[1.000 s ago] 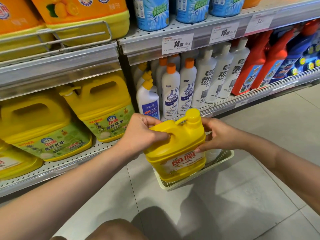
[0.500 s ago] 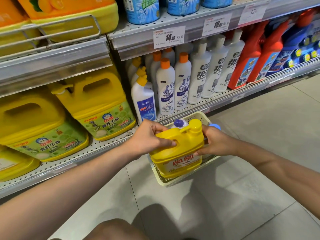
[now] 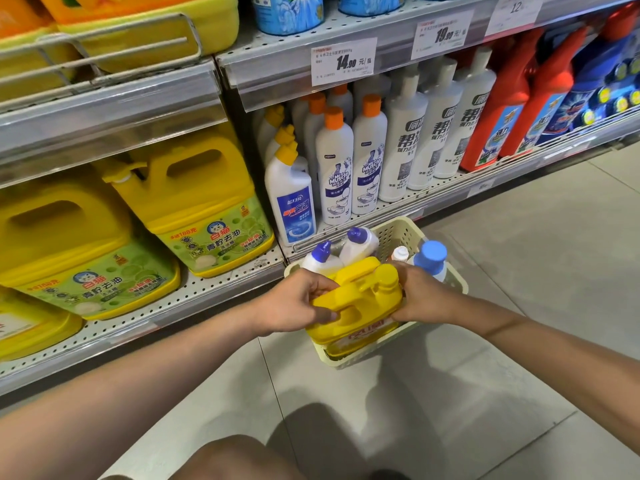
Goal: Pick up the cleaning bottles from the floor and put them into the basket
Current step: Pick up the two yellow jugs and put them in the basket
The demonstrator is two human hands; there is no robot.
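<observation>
Head view: my left hand grips the yellow detergent jug with fingers hooked through its handle. My right hand is clamped against the jug's right side, next to the capped spout. The jug sits upright, with its base down inside the near end of the cream plastic basket and its red-lettered label partly below the rim.

Already in the basket, behind the jug: two white bottles with dark blue nozzle caps, a small white-capped bottle and a bottle with a light blue cap. All of them are packed close together.

The basket stands on the grey floor tiles, just in front of the bottom store shelf. The shelf carries big yellow jugs at left, with white, red and blue cleaner bottles at right.
</observation>
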